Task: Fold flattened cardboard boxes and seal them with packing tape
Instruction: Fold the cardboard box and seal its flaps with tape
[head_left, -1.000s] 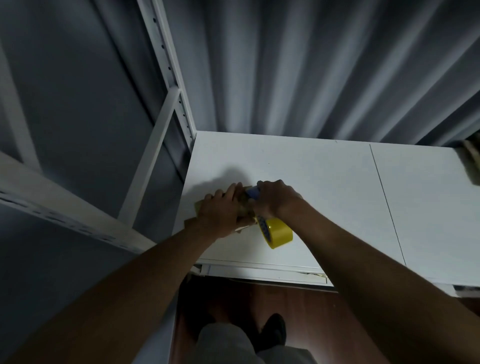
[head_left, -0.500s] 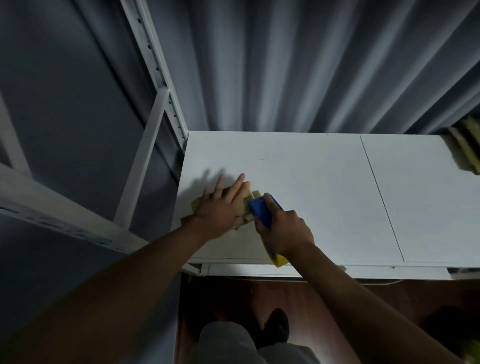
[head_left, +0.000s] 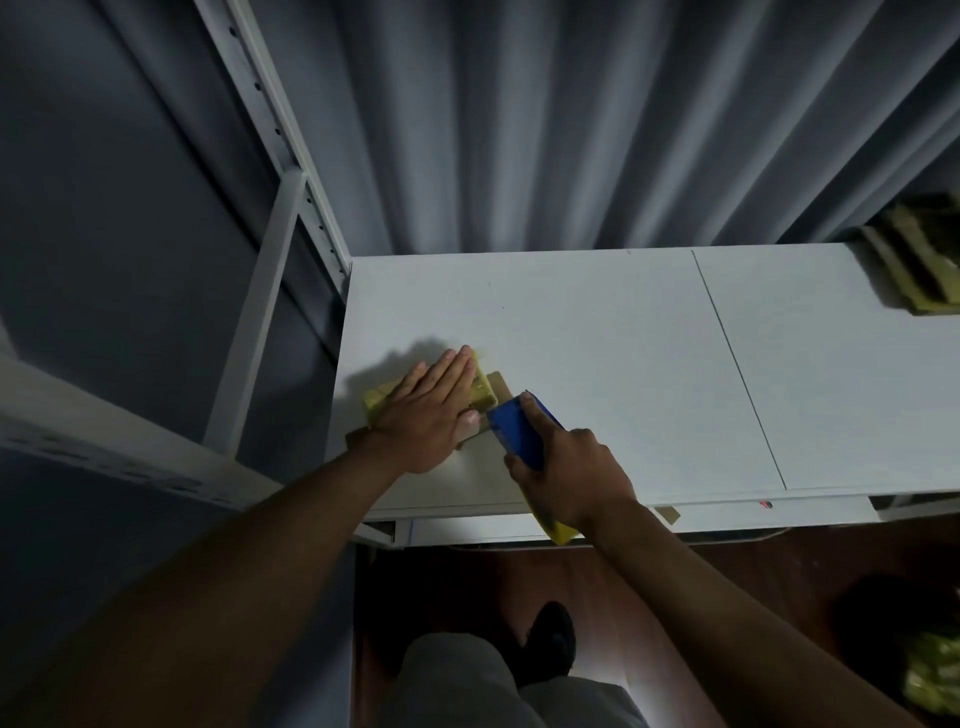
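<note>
- a small cardboard box (head_left: 480, 389) lies flat near the front left corner of the white table (head_left: 597, 338).
- the box is brown, with shiny yellow tape over its top. it looks thin and squashed, and most of it is hidden under a hand.
- a brown flap pokes out at the box's far right end, and a bit of brown shows at the near left end by the wrist.
- the box's long side runs slanted, from near left to far right.
- the left hand (head_left: 431, 415) lies flat on the box with straight fingers close together, pressing down. the fingers point away and to the right.
- the right hand (head_left: 569, 475) is curled around a blue tape dispenser (head_left: 517, 428). its blue front edge sits just beside the box's right side.
- the yellow tape roll (head_left: 561, 531) sticks out under the right wrist, over the table's front edge.
- the table top is smooth and white, with a thin dark line across it.
- a stack of flat cardboard (head_left: 919, 260) lies at the far right of the table.
- grey curtains (head_left: 571, 130) with long soft folds hang behind.
</note>
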